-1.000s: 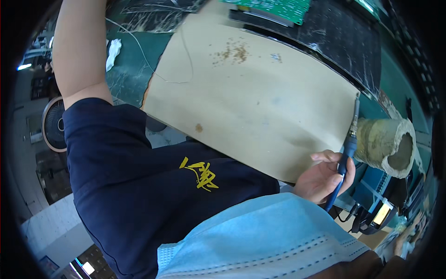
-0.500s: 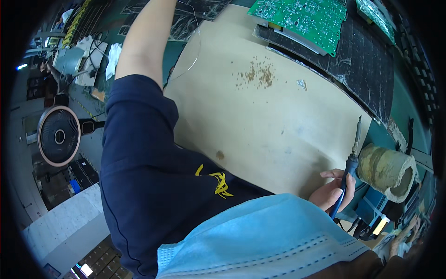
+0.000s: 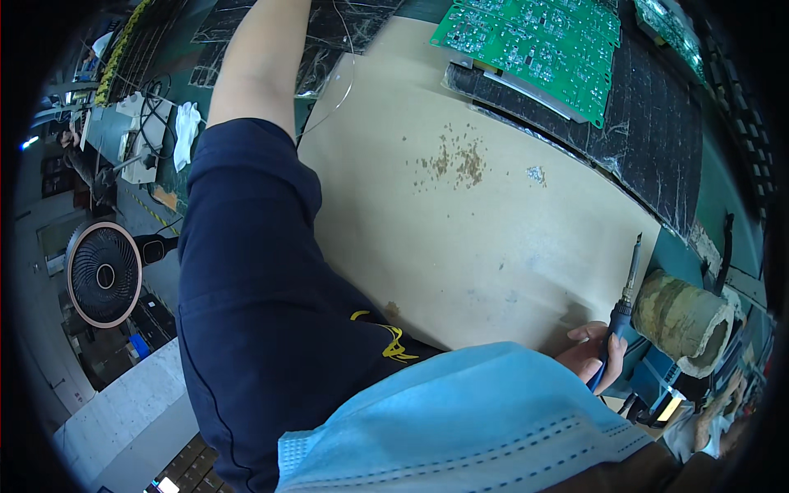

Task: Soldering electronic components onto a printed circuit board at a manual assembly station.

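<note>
My right hand (image 3: 593, 358) is closed around the dark blue handle of a soldering iron (image 3: 622, 311), whose tip points up and away from me. It is near the right edge of a tan work sheet (image 3: 394, 90). Beside the iron, on its right, lies a rough, stained hollow cylinder (image 3: 682, 316). My left arm (image 3: 259, 74) reaches far forward, and its hand is beyond the upper edge. A thin wire (image 3: 352, 62) curves beside that forearm. At the far side, a green circuit board (image 3: 534, 53) rests on a black-covered surface (image 3: 649, 156), touched by neither visible hand.
Brown crumbs (image 3: 460, 164) and a small silvery patch (image 3: 536, 175) dot the sheet. Behind the cylinder is a blue box (image 3: 655, 374). A fan (image 3: 104, 275) stands at the left, below a bench with a white glove (image 3: 186, 134). Another person (image 3: 707, 423) shows at the lower right.
The bench and board sit lower in the picture, as my view has shifted. My right hand keeps its hold on the soldering iron; my left arm stays stretched forward.
</note>
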